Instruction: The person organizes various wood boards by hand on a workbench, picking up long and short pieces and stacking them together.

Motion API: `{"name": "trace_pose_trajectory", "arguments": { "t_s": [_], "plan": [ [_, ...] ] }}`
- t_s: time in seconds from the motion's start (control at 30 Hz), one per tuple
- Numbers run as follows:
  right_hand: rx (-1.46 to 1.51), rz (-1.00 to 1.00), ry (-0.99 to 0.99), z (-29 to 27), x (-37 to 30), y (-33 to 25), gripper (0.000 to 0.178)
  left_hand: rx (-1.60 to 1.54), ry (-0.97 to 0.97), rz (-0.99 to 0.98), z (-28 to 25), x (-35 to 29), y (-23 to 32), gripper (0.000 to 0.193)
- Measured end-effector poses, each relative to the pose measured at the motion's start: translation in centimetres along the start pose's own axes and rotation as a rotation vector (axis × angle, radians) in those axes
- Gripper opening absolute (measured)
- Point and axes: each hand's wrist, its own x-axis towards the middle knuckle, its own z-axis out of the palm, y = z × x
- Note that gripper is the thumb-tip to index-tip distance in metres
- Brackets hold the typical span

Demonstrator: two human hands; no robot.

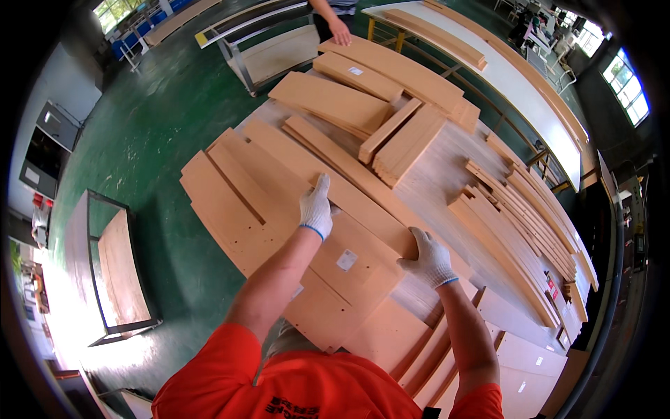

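A broad work table [457, 155] with a greyish top stood in a workshop, mostly covered by light brown panels. Green floor [157, 119] spread to its left, windows [626, 84] lit the far right, and a long white-topped table [520, 115] ran along the far right side. At the far edge, a co-worker's bare hand [340, 33] rested at the end of a wide panel [398, 70].

An open metal-framed rack on the left held a wooden board [123, 269]; another frame, at the far left of the table, had a pale board [279, 54] inside. A block of stacked boards [412, 146] sat past the middle, and narrow strips [523, 216] lay in rows on the right.

The long panel [370, 220] ran slantwise from far left to near right, over or beside a wide panel with a white label [347, 260]. The left hand [317, 208], in a white knit glove, was at its near edge, thumb pointing away; whether its fingers closed underneath could not be told. The right hand [427, 258], gloved alike, gripped the near right end, thumb on the far side and fingers on the near side.
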Motion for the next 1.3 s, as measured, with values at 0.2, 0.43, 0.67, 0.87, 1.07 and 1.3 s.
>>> {"name": "trace_pose_trajectory", "arguments": {
  "t_s": [0.2, 0.43, 0.67, 0.87, 1.07, 1.3],
  "plan": [
    [0.037, 0.068, 0.084, 10.7, 6.2, -8.9, 0.076, 0.480, -0.098, 0.361, -15.9, 3.1, 4.1, 0.048],
    [-0.010, -0.194, 0.297, 18.9, 11.2, -12.8, 0.047, 1.649, -0.026, 0.880, -30.6, -4.9, 5.2, 0.074],
    [-0.155, -0.281, 0.428, 19.0, 8.6, -12.0, 0.039, 1.675, -0.051, 0.965, -31.0, -4.3, 6.0, 0.070],
    [0.130, 0.390, 0.741, 19.0, -0.5, -9.8, 0.050, 1.707, 0.161, 0.941, -34.4, 7.1, 14.5, 0.066],
    [0.265, 1.100, 0.751, 22.4, -11.0, -9.4, 0.097, 2.038, 0.284, 0.630, -33.1, 20.8, 27.2, 0.097],
    [0.451, 1.224, 0.592, 21.6, -6.5, -15.6, 0.113, 2.025, 0.086, 0.445, -33.6, 22.8, 29.7, 0.111]
  ]
}}
